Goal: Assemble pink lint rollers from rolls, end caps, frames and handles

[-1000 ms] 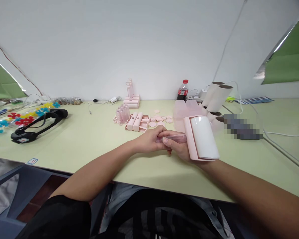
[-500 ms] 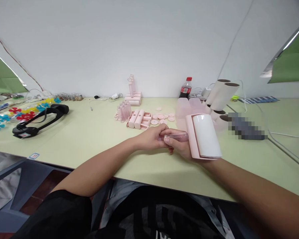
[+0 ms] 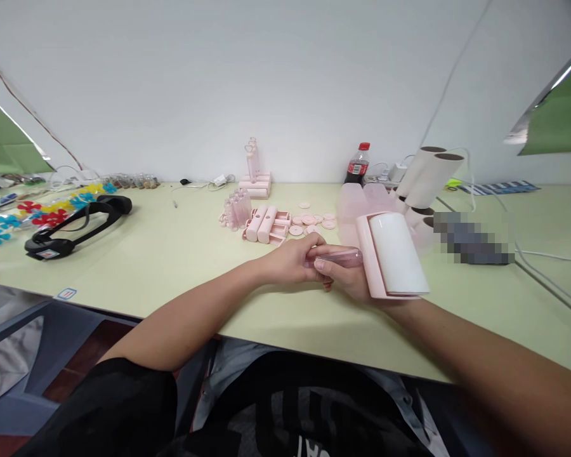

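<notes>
A lint roller [image 3: 396, 254] with a pink holder, a white roll and a clear pink handle is held above the table's near side, its roll to the right. My right hand [image 3: 346, 278] is closed round the handle from below, with the thumb lying along it. At the handle's left end, my left hand [image 3: 292, 259] has its fingers wrapped round it; the tip is hidden. Beyond my hands lie pink discs [image 3: 309, 220], pink roller holders [image 3: 265, 225] and upright clear pink handles [image 3: 236, 208].
Behind the roller stand pale pink covers [image 3: 351, 202] and white paper rolls [image 3: 438, 181]. A cola bottle [image 3: 358, 164] is by the wall. A black headset [image 3: 78, 228] and colourful flower-shaped pieces [image 3: 50, 219] lie on the left. Cables cross the table's right side.
The view has shifted slightly. Both hands keep their hold on the lint roller, and its handle and roll are tilted a little differently.
</notes>
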Action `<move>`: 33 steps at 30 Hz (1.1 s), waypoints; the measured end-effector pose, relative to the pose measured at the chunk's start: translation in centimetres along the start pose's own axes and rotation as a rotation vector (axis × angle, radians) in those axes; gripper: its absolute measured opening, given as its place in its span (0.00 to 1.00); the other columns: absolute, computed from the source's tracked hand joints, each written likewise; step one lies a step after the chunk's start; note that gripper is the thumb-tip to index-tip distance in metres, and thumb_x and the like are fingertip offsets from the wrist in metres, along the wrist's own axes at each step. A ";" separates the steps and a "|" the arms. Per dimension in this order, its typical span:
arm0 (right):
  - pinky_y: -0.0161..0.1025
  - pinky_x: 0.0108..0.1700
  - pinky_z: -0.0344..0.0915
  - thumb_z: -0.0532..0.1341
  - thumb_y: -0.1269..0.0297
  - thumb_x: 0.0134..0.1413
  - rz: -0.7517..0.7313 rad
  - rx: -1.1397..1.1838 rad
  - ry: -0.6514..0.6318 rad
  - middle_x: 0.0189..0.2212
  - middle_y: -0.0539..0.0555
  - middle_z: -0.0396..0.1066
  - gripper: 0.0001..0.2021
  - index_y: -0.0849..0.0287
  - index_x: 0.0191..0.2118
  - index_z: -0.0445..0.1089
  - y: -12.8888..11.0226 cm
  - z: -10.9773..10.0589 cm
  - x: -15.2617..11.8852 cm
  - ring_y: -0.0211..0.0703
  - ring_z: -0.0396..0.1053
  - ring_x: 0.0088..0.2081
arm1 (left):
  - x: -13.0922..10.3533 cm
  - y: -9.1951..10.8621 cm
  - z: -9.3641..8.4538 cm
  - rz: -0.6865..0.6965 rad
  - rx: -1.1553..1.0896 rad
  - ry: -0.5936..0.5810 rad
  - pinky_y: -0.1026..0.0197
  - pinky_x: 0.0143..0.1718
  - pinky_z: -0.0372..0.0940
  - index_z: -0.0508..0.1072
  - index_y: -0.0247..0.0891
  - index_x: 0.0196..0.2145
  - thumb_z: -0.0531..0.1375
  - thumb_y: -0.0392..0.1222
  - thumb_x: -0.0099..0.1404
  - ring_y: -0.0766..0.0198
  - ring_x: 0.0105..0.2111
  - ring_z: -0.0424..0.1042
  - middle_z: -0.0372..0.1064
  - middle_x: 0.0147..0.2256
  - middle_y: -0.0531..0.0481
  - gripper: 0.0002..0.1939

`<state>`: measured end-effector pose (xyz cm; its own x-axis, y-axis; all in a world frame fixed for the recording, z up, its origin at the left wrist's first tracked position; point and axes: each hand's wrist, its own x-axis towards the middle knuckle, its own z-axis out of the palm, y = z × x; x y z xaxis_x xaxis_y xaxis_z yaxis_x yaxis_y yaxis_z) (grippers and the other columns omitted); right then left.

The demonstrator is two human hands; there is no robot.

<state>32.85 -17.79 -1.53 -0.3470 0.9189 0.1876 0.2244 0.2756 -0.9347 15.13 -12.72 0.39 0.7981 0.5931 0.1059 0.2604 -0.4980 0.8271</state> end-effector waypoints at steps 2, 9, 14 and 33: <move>0.36 0.29 0.68 0.59 0.53 0.61 -0.031 -0.008 -0.004 0.34 0.55 0.72 0.16 0.58 0.46 0.74 0.1 0.0 0.0 0.41 0.69 0.31 | 0.0 -0.1 0.2 -0.003 -0.009 0.005 0.59 0.39 0.66 0.61 0.41 0.42 0.67 0.42 0.56 0.57 0.40 0.76 0.76 0.36 0.52 0.21; 0.36 0.27 0.68 0.61 0.50 0.60 0.000 0.063 0.017 0.37 0.56 0.74 0.19 0.57 0.49 0.73 0.8 0.0 -0.2 0.38 0.68 0.27 | -0.2 0.2 0.4 0.065 -0.080 0.008 0.57 0.43 0.67 0.59 0.40 0.44 0.64 0.40 0.60 0.59 0.39 0.78 0.77 0.33 0.52 0.18; 0.36 0.27 0.69 0.60 0.48 0.60 -0.015 0.048 0.026 0.36 0.55 0.74 0.20 0.57 0.49 0.74 0.6 -0.1 -0.3 0.37 0.68 0.26 | -0.2 0.4 0.5 0.062 -0.104 0.006 0.56 0.45 0.67 0.59 0.41 0.45 0.63 0.39 0.61 0.60 0.39 0.78 0.77 0.34 0.52 0.18; 0.35 0.25 0.68 0.60 0.50 0.60 -0.075 -0.009 0.038 0.32 0.55 0.73 0.17 0.60 0.44 0.74 0.0 0.1 -0.1 0.36 0.67 0.24 | -0.1 0.1 0.2 0.065 0.022 0.023 0.58 0.43 0.67 0.64 0.39 0.44 0.63 0.41 0.59 0.61 0.40 0.76 0.76 0.34 0.52 0.16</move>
<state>32.80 -17.90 -1.58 -0.3283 0.9055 0.2688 0.2074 0.3467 -0.9147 15.18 -12.94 0.31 0.8014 0.5730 0.1716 0.2205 -0.5498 0.8057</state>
